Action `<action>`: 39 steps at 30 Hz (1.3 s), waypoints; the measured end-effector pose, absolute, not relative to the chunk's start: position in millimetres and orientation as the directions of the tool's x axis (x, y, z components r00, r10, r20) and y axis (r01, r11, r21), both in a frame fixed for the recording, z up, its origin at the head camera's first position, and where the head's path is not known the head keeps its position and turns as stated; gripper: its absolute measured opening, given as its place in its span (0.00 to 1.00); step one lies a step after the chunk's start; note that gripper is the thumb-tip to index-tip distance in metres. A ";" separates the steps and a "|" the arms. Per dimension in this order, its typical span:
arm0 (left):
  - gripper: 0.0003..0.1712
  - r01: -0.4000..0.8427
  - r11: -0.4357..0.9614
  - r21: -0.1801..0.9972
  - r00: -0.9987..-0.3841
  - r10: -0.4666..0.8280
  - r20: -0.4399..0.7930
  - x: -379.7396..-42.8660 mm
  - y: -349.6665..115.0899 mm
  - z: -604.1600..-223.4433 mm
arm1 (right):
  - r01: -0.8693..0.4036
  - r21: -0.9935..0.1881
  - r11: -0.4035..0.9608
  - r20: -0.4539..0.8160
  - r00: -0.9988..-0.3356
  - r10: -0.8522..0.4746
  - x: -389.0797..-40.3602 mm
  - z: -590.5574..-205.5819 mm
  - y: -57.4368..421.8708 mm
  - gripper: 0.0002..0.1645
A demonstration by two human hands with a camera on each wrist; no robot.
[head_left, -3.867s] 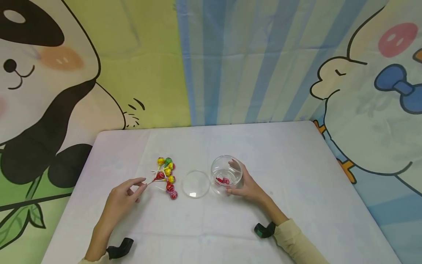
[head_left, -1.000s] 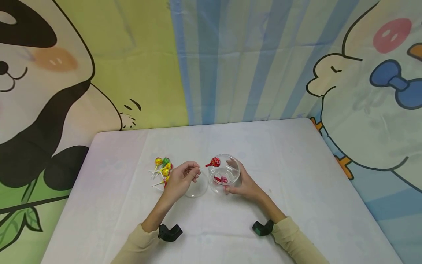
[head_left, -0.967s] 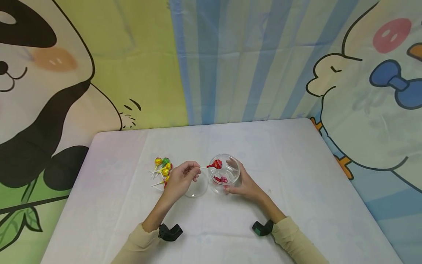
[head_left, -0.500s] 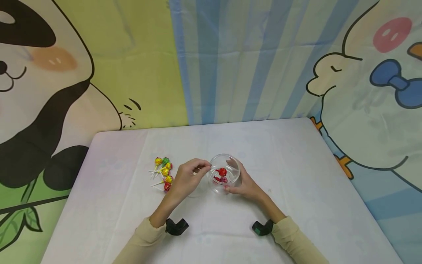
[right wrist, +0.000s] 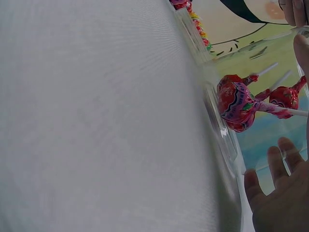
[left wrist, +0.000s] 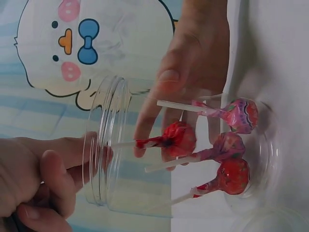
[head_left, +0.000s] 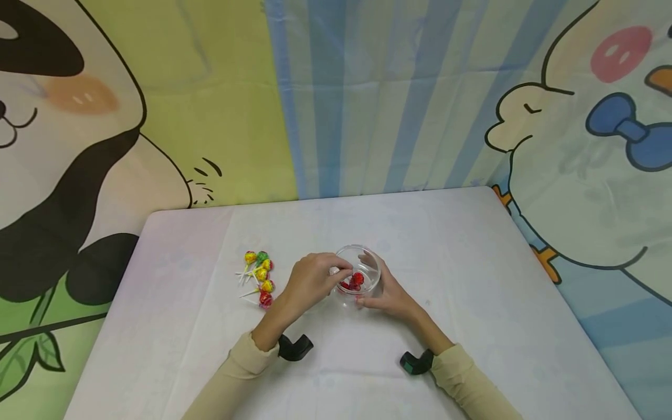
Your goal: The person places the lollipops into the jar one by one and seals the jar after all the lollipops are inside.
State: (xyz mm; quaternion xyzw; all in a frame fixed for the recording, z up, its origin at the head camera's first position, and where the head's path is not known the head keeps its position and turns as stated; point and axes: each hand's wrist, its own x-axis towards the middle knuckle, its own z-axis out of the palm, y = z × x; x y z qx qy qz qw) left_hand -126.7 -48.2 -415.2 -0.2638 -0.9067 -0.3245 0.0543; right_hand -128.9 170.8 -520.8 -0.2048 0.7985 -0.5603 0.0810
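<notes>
My left hand pinches the stick of a red-wrapped lollipop, fingertips at the mouth of a clear jar. That lollipop's head hangs inside, above the bottom. Three more lie at the jar's base: a pink-purple lollipop, a darker pink one and a red one. My right hand grips the jar from its right side, thumb in front and fingers behind. Left of the jar, a small pile of yellow, green and red lollipops lies on the table.
A white cloth covers the table. A clear round lid lies beside the jar, mostly hidden by my left arm in the head view. Black wrist cameras sit on both wrists. A cartoon-printed curtain stands behind.
My left hand has picked the red lollipop from the pile, carried it right over the lid and lowered its head into the jar. My right hand keeps its grip on the jar.
</notes>
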 end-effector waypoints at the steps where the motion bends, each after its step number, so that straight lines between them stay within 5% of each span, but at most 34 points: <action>1: 0.08 0.503 0.659 0.559 -0.859 0.452 0.241 -127.0 -47.6 -415.0 | -0.240 -0.927 0.288 0.103 -0.902 -0.419 -128.7 -521.0 170.9 0.64; 31: 0.05 0.373 0.795 0.478 -0.841 0.507 -0.189 -147.0 -30.5 -397.0 | -0.223 -0.936 0.271 0.094 -0.902 -0.421 -127.7 -518.0 172.8 0.65; 35: 0.08 0.395 0.783 0.481 -0.860 0.499 -0.108 -141.3 -34.2 -397.5 | -0.219 -0.936 0.275 0.087 -0.903 -0.421 -126.5 -513.7 171.2 0.65; 39: 0.10 0.444 0.748 0.494 -0.891 0.428 0.151 -126.2 -52.8 -396.1 | -0.220 -0.933 0.283 0.085 -0.903 -0.421 -120.5 -492.9 167.4 0.62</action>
